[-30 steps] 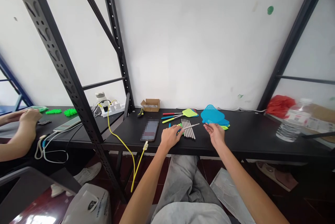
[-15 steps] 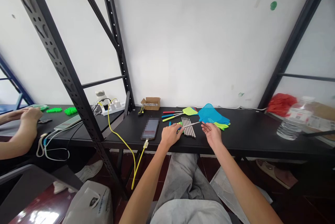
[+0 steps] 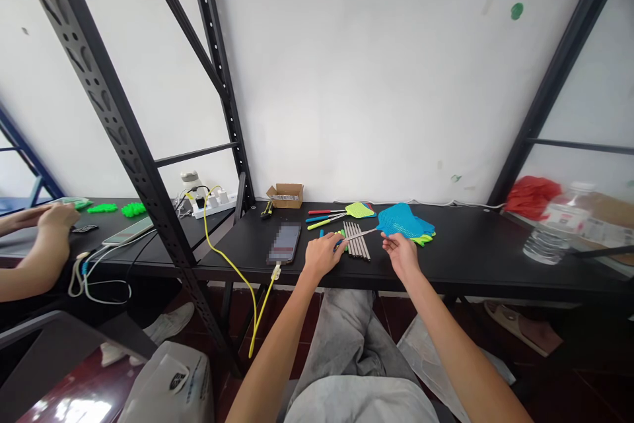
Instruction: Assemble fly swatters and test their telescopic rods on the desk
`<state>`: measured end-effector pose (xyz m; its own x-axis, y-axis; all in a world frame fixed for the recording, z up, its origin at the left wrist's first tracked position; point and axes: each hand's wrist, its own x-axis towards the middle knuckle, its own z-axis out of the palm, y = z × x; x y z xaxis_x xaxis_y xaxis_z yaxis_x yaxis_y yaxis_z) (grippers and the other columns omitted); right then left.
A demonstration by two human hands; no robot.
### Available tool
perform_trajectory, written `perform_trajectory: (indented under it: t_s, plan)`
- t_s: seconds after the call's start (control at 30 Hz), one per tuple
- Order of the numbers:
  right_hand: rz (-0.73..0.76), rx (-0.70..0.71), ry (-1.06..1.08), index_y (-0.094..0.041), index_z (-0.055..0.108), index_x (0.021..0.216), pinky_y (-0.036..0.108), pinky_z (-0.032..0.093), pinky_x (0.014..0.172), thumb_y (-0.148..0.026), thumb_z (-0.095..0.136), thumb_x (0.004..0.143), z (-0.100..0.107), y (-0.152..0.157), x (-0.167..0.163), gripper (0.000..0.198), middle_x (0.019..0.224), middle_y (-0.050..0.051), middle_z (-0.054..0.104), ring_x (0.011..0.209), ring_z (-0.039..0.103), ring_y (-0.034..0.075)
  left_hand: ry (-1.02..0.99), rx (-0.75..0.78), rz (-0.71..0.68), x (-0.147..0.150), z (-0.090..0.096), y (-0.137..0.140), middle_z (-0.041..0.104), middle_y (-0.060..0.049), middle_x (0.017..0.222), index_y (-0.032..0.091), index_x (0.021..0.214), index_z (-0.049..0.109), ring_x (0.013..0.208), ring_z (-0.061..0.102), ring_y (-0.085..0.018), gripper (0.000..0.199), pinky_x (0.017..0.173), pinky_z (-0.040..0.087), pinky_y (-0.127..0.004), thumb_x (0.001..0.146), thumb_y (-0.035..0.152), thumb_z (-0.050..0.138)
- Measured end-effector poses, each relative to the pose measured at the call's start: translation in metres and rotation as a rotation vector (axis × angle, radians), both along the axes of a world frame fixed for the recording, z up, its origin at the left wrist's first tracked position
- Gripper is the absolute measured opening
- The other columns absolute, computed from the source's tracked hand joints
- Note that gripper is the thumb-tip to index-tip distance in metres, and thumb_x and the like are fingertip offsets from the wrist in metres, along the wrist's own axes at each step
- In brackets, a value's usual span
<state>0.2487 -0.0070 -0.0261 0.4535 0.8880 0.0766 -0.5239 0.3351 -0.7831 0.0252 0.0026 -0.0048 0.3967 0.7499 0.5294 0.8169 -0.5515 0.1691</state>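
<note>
My left hand (image 3: 323, 254) is closed around the handle end of a fly swatter, whose handle is mostly hidden under the fingers. The swatter's thin metal rod (image 3: 361, 235) slants up to the right to a blue mesh head (image 3: 396, 217). At the neck of that head, the fingers of my right hand (image 3: 401, 253) are pinched together. Beneath the rod, several loose telescopic metal rods (image 3: 357, 248) lie side by side. The blue head overlaps other blue and yellow-green swatter heads (image 3: 422, 239). Behind my left hand lie several whole swatters with a yellow-green head (image 3: 357, 210) on top.
A phone (image 3: 284, 243) with a yellow cable (image 3: 232, 269) lies left of my hands. Farther back are a small open cardboard box (image 3: 287, 195) and a power strip (image 3: 214, 205). A water bottle (image 3: 555, 231) stands right. Another person's hands (image 3: 54, 215) are at far left.
The blue swatter head has tipped down from a raised angle and now lies lower, nearly flat over the other heads. Both hands have stayed almost in place.
</note>
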Motion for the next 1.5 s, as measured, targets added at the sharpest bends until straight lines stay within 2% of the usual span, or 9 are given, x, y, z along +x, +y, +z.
perform_trajectory:
  t_s: [0.27,0.73,1.1,1.23,1.37,1.5]
  plan:
    - [0.052,-0.048,-0.008,-0.018,0.052,0.051,0.024,0.046,0.047,-0.014,0.061,0.053,-0.0003,-0.0001,-0.0018,0.01,0.059,0.007,0.066,0.049,0.052,0.012,-0.003,0.012,-0.016,-0.0004,-0.0004,-0.0001,0.068,-0.002,0.097,0.03,0.106,0.063,0.084,0.064,-0.019,0.041,0.061,0.036,-0.024,0.097,0.053,0.03]
    - [0.103,-0.011,-0.022,-0.019,0.053,0.056,0.025,0.044,0.047,-0.017,0.061,0.053,0.0024,-0.0032,0.0002,0.009,0.061,0.004,0.064,0.049,0.048,0.012,0.005,-0.001,-0.012,-0.0002,0.0005,-0.0008,0.068,-0.002,0.098,0.029,0.105,0.064,0.084,0.064,-0.019,0.042,0.062,0.038,-0.024,0.097,0.054,0.03]
    - [0.142,-0.018,-0.042,-0.022,0.041,0.057,0.029,0.042,0.047,-0.02,0.06,0.056,0.0025,-0.0046,0.0019,0.02,0.059,0.002,0.06,0.048,0.046,0.012,-0.005,-0.023,-0.016,0.0,0.0026,-0.0023,0.069,-0.004,0.099,0.029,0.106,0.064,0.087,0.064,-0.019,0.042,0.064,0.039,-0.024,0.096,0.055,0.032]
    - [0.172,0.0,-0.042,-0.023,0.037,0.055,0.028,0.038,0.045,-0.02,0.061,0.057,0.0018,-0.0041,0.0028,0.024,0.052,-0.001,0.051,0.047,0.042,0.012,-0.008,-0.02,-0.022,-0.0005,0.0025,-0.0023,0.069,-0.004,0.099,0.029,0.106,0.064,0.088,0.064,-0.019,0.041,0.065,0.039,-0.024,0.097,0.053,0.032]
    - [0.192,0.036,-0.05,-0.023,0.032,0.053,0.027,0.034,0.045,-0.023,0.06,0.064,0.002,-0.0048,0.0015,0.03,0.046,-0.003,0.039,0.045,0.035,0.011,-0.01,-0.007,-0.039,-0.0007,0.0009,-0.0013,0.068,-0.002,0.097,0.03,0.104,0.065,0.087,0.063,-0.019,0.039,0.066,0.039,-0.024,0.096,0.053,0.034]
    - [0.184,0.028,-0.109,-0.023,0.032,0.051,0.027,0.031,0.044,-0.025,0.059,0.069,0.0026,-0.0067,-0.0019,0.032,0.046,-0.004,0.035,0.045,0.033,0.011,-0.01,-0.007,-0.036,-0.0004,0.0006,-0.0014,0.069,-0.003,0.097,0.029,0.103,0.065,0.088,0.063,-0.019,0.04,0.066,0.039,-0.024,0.096,0.053,0.034]
